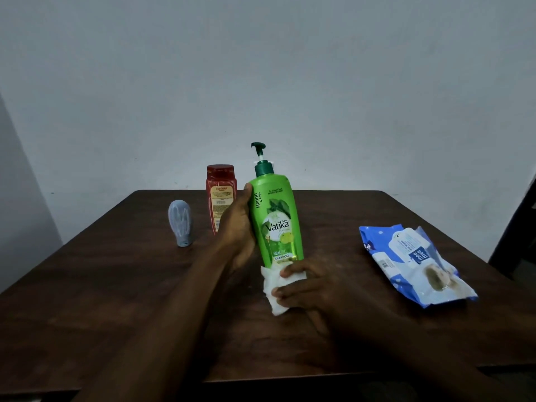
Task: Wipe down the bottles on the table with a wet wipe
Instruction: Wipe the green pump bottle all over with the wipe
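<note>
Left hand [236, 227] grips the green pump bottle [278, 219] along its left side, thumb up near the shoulder and fingers wrapped round behind it. Right hand [310, 285] pinches a crumpled white wet wipe [274, 297] between thumb and fingers and presses it against the foot of that same bottle, just under the label. The bottle leans slightly to the left, with its dark green pump head at the top. Its base is hidden by the wipe and the right hand, so I cannot tell whether it stands on the counter [116, 285] or is lifted off it.

Three bottles are in view. One is the green one held at the middle of the counter. The second is a red bottle [217, 198] with a red cap and a pale label, upright just behind the left hand and partly covered by it. The third is a small grey-blue bottle [180, 223] standing on its cap, further left and apart from the red one.

One wipe is out, in the right hand. One blue and white wipe pack [412, 262] lies flat on the right side of the counter, well apart from the bottles. The counter is dark brown wood, set against a plain pale wall [261, 82].
</note>
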Available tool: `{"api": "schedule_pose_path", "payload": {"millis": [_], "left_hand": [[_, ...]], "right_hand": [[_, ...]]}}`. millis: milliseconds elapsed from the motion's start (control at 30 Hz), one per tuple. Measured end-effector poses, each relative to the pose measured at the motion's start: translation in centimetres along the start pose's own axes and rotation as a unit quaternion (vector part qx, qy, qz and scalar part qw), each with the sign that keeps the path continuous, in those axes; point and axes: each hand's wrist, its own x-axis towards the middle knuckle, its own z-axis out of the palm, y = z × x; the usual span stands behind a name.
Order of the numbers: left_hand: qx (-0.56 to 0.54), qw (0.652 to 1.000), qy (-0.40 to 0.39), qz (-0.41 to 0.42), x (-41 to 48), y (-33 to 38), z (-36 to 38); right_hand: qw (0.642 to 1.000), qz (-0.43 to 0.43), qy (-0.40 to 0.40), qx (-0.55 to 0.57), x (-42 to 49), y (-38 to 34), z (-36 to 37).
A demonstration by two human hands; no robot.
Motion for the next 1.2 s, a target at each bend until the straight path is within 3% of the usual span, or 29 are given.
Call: {"api": "schedule_pose_path", "payload": {"millis": [133,267,400,533,800,1200], "left_hand": [[0.018,1.000,-0.005,0.007,0.4,0.0,-0.2],[0.029,0.999,-0.037,0.006,0.5,-0.1,0.0],[0.046,0.996,-0.071,0.017,0.7,-0.2,0.2],[0.066,0.991,-0.104,0.060,1.1,-0.1,1.2],[0.153,0.969,-0.143,0.134,3.9,-0.6,3.8],[0.281,0.941,-0.116,0.150,9.5,-0.5,6.3]], "right_hand": [[0.989,0.087,0.096,0.076,-0.5,0.3,-0.4],[0.970,0.148,0.188,0.049,1.3,1.8,-1.8],[0.915,0.263,0.281,0.122,4.1,3.1,-2.9],[0.875,0.315,0.334,0.156,6.2,4.7,-4.3],[0.791,0.398,0.367,0.286,5.4,8.2,-4.8],[0.762,0.439,0.376,0.292,5.0,13.9,-5.0]]}}
